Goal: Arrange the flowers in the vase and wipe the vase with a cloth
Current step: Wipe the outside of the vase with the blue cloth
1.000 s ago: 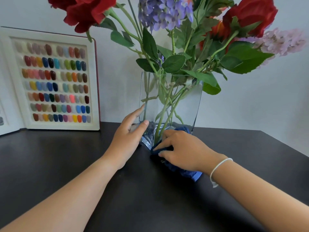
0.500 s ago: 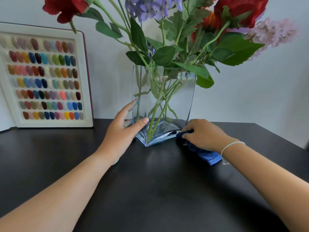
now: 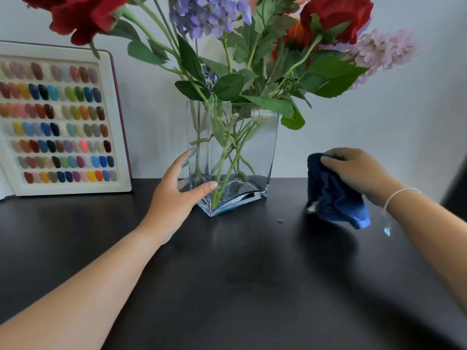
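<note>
The right hand [image 3: 353, 170] is clamped on a bunched blue cloth [image 3: 333, 195], fingers curled over its top edge, the rest hanging down just above the table [image 3: 227, 286]. It is well apart from the vase [image 3: 252, 152], off to its right, so no wiping contact exists at this instant. The left hand [image 3: 177, 193] is spread flat against the vase's left face, fingers straight, thumb laid along the near bottom corner; it steadies the glass and grips nothing.

The vase stands upright on the table near the wall, and the flowers [image 3: 214, 26] are already in it, stems crossing down to the base, so the arranging looks done and the wiping is the step in hand. To do it well, the person should probably carry the cloth to the right face and rub in long passes from rim to base, pushing toward the bracing hand so the vase cannot slide or tip; the tall blooms make it top-heavy. A flat pad of cloth would cover more glass than the present bunch. The leaves drooping over the rim should be avoided. Whether the vase holds water is hard to tell. A small speck on the table near its base may want wiping too.

A nail colour chart [image 3: 58, 122] leans against the wall at left.
</note>
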Action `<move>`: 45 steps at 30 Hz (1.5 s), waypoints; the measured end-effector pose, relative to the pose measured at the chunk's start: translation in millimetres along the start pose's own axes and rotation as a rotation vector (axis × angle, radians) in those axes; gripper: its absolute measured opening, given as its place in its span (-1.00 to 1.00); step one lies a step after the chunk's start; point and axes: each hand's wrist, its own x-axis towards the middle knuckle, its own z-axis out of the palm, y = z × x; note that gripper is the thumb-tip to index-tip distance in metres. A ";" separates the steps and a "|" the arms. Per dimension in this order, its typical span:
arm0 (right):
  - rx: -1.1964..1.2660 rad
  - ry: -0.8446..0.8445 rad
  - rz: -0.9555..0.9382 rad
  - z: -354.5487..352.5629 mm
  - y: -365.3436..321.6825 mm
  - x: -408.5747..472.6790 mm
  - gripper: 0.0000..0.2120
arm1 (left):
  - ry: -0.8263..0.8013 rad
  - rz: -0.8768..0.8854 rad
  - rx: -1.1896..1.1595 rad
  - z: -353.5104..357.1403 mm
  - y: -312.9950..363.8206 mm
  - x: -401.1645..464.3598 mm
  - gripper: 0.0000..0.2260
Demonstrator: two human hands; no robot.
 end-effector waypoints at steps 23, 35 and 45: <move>0.620 -0.124 0.086 88.2 -45.0 10.5 -0.49 | 0.029 0.057 0.042 -2.4 -7.6 2.7 -0.44; 0.564 0.121 0.007 103.1 -42.6 -4.9 -0.57 | 0.099 0.002 -0.020 -4.4 -7.4 4.1 -0.53; 0.533 0.218 -0.030 114.6 -44.6 -19.0 -0.53 | 0.170 -0.075 -0.093 -3.7 -7.7 6.3 -0.60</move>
